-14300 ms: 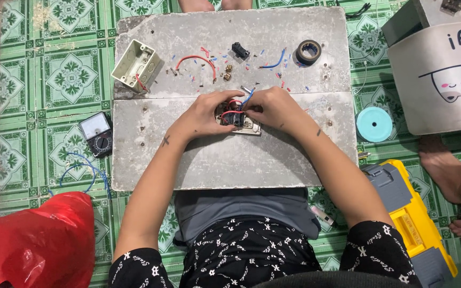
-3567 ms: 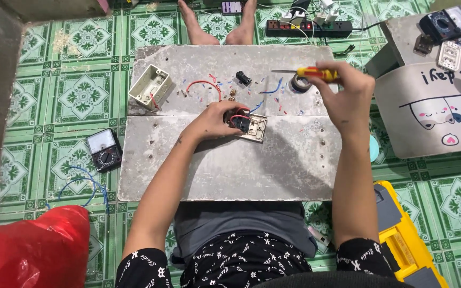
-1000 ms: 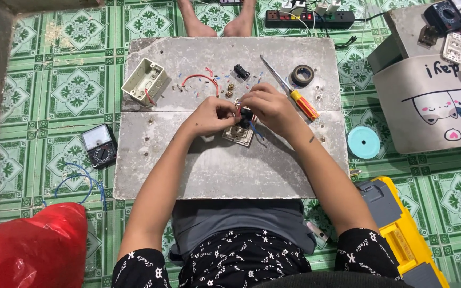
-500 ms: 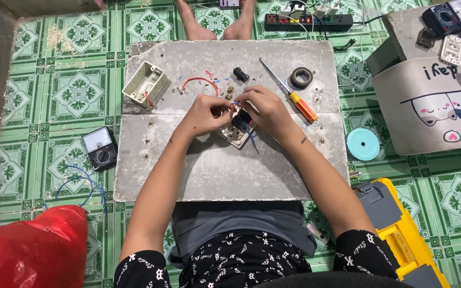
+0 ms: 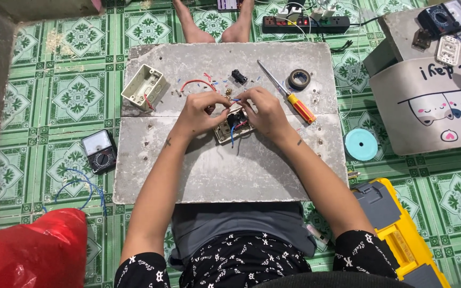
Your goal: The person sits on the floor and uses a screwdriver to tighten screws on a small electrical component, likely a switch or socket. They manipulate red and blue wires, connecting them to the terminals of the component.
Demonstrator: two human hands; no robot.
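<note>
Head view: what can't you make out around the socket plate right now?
- Socket plate: mostly covered by the left hand and right hand; terminals hidden.
- Blue wire: its upper end runs under the fingers.
- Small bits on the slab: too small to identify.
- Yellow toolbox: cut off by the bottom edge.
- Meter: dial setting too small to read.

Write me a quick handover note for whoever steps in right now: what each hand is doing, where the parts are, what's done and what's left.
Left hand and right hand: both pinching wires at the switch plate, which lies on the slab.
Screwdriver lies on the slab right of the hands, tape roll beyond it. Mounting box sits at the slab's left corner, a red wire beside it. Meter is on the floor, left.
Done: some wires are at the plate.
Left: a blue wire hangs loose; plate not in the box.
</note>
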